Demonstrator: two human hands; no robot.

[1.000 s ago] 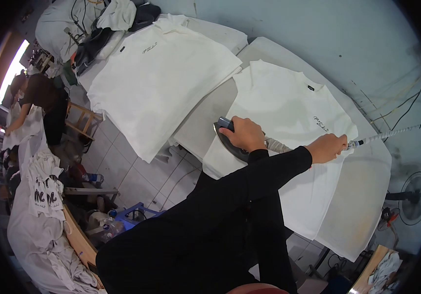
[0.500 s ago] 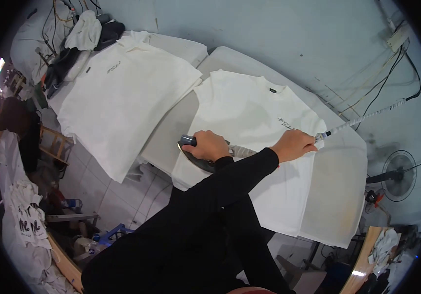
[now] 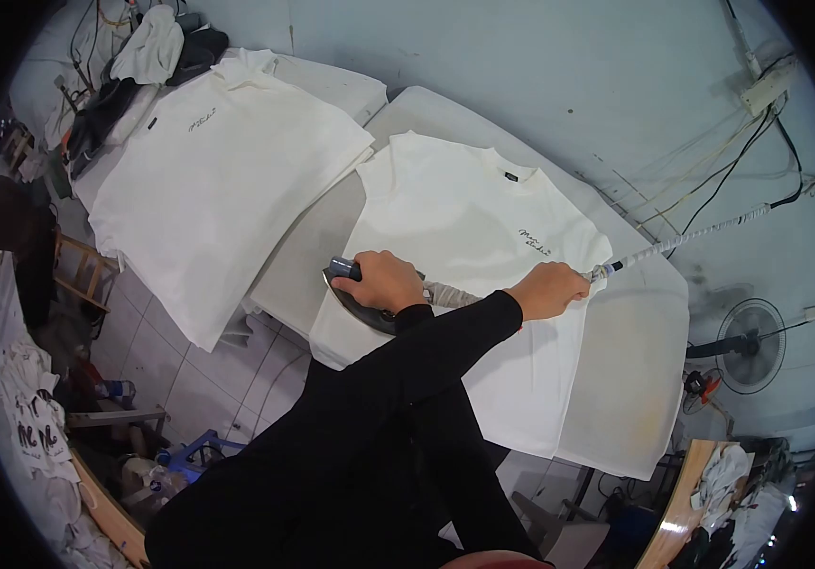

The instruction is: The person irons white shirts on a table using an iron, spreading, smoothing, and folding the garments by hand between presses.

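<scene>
My arms are crossed, the left sleeve passing over the right. My right hand is closed round the dark handle of an iron, which rests on the lower left part of a white T-shirt. This shirt lies spread on a padded light table, with small black script on it. Further right, my left hand grips the wrapped cord over the shirt. The cord's wrapped part also runs behind my left sleeve toward the iron. The iron's underside is hidden.
Another white T-shirt lies on the padded table at the left. Dark and white clothes are heaped behind it. A fan and hanging wires are at the right. A wooden stool stands at the far left.
The view has swung right, so the shirts and table appear further left. The iron stays near the shirt's lower left edge; both hands keep their holds.
</scene>
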